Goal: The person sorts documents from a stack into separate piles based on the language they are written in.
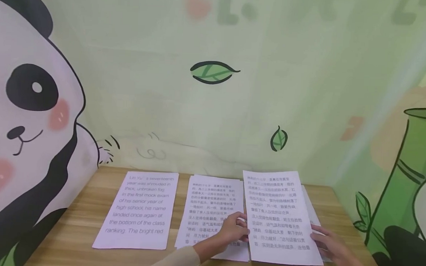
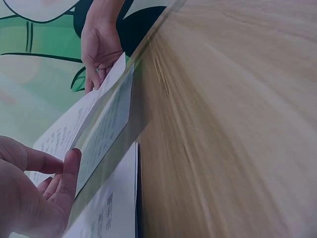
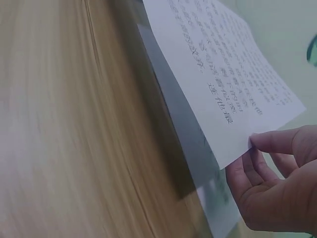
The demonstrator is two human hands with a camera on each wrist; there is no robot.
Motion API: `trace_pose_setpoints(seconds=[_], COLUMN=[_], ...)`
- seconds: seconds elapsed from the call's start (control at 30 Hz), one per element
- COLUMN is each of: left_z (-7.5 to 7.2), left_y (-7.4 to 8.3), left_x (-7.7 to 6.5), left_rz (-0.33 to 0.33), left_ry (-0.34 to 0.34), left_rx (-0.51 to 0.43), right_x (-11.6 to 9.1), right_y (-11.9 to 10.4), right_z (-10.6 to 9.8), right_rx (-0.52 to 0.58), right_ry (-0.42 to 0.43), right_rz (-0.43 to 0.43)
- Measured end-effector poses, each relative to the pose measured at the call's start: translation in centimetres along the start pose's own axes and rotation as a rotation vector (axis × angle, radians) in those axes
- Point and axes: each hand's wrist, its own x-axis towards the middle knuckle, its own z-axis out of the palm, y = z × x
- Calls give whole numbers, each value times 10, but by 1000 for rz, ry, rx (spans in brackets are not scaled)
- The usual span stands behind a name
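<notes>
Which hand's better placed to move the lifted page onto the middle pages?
Probably the left hand: it holds the lifted page by the edge nearest the middle pages; the right hand is farther.

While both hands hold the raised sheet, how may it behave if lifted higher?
The sheet is probably floppy: its near edge bows in the left-wrist view. It seems light, since the left hand and right hand only pinch its sides.
</notes>
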Motion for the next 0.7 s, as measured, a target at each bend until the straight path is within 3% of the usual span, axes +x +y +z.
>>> trace_pose_setpoints(seconds=[0.33, 0.47, 0.7], left_z=[37, 52, 69], left_y=[5, 7, 9], left_x=[20, 31, 38], left_rz=[35, 27, 18], left_ry=[10, 14, 16], left_rx=[-26, -41, -60], right_x=[8, 11, 12], right_y=[13, 14, 14], right_z=[-32, -46, -53], right_rx=[97, 84, 98], right_ry=[6, 13, 50], right_rz=[10, -1, -5])
